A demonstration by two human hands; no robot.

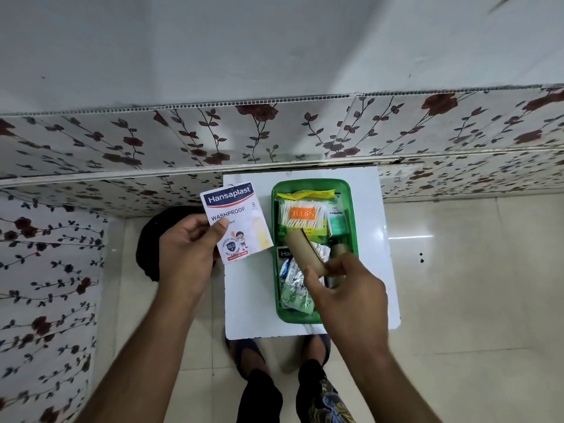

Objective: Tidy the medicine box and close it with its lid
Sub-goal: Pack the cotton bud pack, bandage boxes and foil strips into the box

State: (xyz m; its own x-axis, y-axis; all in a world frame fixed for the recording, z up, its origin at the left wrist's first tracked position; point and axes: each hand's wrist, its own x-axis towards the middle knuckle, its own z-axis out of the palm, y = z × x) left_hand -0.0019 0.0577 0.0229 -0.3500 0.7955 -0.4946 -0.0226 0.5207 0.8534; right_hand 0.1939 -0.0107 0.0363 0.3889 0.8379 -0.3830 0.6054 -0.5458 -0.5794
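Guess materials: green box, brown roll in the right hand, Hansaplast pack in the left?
Green box: likely plastic, translucent and glossy, with light showing through its rim. Brown roll: looks like matte bandage or cardboard; the frame leaves it open. Hansaplast pack: printed paper or thin card, flat, with a slight sheen.

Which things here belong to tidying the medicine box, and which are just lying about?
Part of the job: green medicine box, Hansaplast packet in the left hand, brown roll in the right hand, Tulips cotton buds, foil strips.

Just lying about: black object on the floor, white board under the box.
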